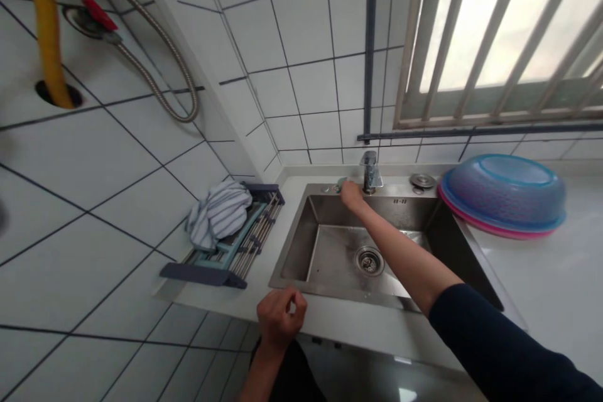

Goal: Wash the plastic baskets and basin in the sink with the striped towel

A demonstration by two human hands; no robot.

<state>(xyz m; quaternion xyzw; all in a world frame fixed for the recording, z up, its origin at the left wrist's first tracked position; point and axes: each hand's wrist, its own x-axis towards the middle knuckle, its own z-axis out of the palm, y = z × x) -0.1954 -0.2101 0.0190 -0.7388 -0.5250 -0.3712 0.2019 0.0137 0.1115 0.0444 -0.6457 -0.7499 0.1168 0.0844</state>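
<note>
Steel sink [330,251]: right hand [351,193] grasps one sponge [341,183], left hand [280,317] clenched.

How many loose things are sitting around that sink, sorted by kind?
Basins, stacked upside down: 2, blue basin on pink basin
Cloths: 2, striped cloth on the rack, green cloth under the right hand
Drying racks: 1, rack
Sink plugs: 1, plug
Total: 6
</note>
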